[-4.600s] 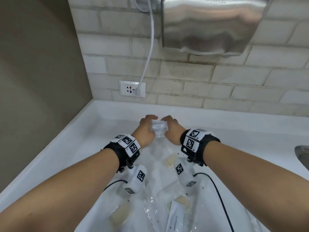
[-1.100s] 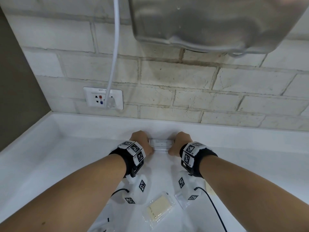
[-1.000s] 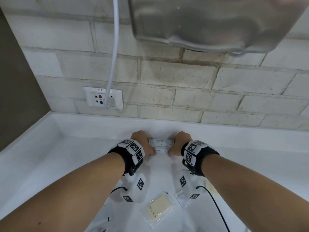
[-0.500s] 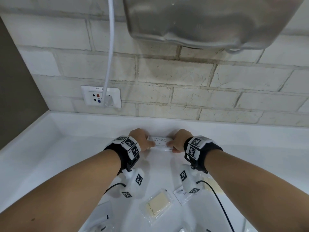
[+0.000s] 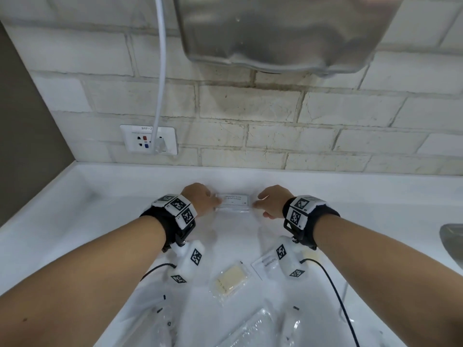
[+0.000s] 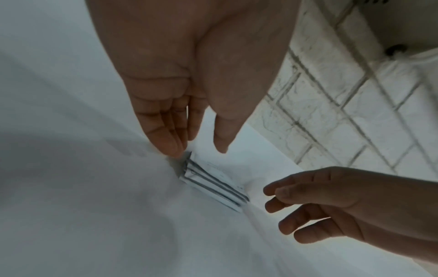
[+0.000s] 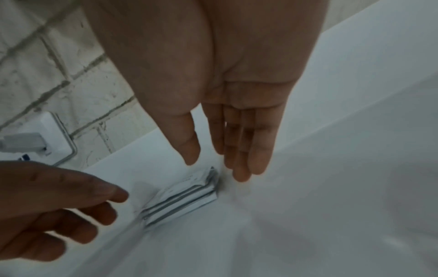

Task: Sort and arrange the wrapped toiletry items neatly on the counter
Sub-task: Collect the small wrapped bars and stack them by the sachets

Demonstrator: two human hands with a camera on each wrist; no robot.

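A small stack of white sachets (image 5: 234, 202) lies flat on the white counter (image 5: 100, 221), close to the back ledge. My left hand (image 5: 213, 199) is at its left end. In the left wrist view the straight left fingers (image 6: 166, 142) touch the corner of the stack (image 6: 213, 181), with the thumb lifted off it. My right hand (image 5: 260, 201) hangs by the right end with relaxed fingers. In the right wrist view the right fingertips (image 7: 241, 176) stand just beside the stack (image 7: 182, 198), and neither hand grips it.
Nearer to me lie a wrapped yellow soap bar (image 5: 231, 281), a white sachet (image 5: 263, 265) and several clear wrappers (image 5: 250, 329). A wall socket (image 5: 149, 140) with a white cable (image 5: 160, 71) is at the back left. A steel hand dryer (image 5: 275, 31) hangs overhead, and a sink rim (image 5: 453, 241) is at the right.
Both hands carried the stack back to the wall ledge and held its ends there. Now their fingers have straightened and the right hand has drawn slightly away from the stack.
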